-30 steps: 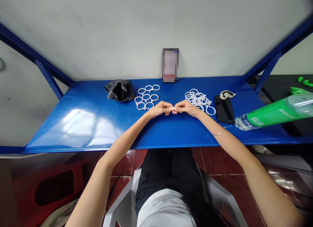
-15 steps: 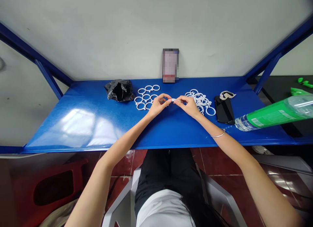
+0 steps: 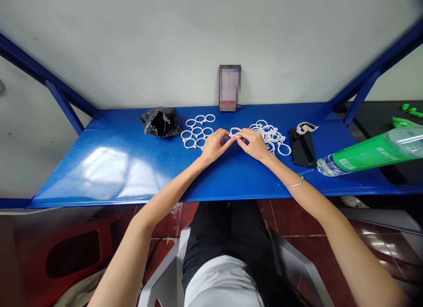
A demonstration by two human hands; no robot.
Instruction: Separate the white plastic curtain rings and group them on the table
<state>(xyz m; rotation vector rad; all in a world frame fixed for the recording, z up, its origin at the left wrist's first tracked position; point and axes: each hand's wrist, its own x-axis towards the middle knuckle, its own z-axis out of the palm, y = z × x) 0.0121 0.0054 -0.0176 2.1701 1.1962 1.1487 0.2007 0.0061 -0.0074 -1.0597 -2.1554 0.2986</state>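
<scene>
Between my hands, over the middle of the blue table [image 3: 139, 166], is a white plastic curtain ring [image 3: 235, 129]. My left hand [image 3: 214, 144] pinches its left side with thumb and fingertips. On the opposite side, my right hand [image 3: 254, 144] grips the same ring with its fingers closed. The ring's near edge is partly covered by the fingertips. Several similar white rings [image 3: 197, 135] lie spread in rows just beyond and left of my left hand. Behind my right hand is a loose, overlapping pile of white rings [image 3: 271, 134], partly hidden by that hand.
A crumpled black plastic bag [image 3: 161, 122] sits at the back left. One phone [image 3: 229, 88] leans against the wall; a black phone [image 3: 302, 148] lies at right beside a beige strap-like item [image 3: 306, 128]. A green-labelled bottle [image 3: 370, 155] stands at the right.
The ring has turned in my fingers, so its round opening now shows beyond the fingertips. Both hands stay in nearly the same place. The rings on the table have not moved.
</scene>
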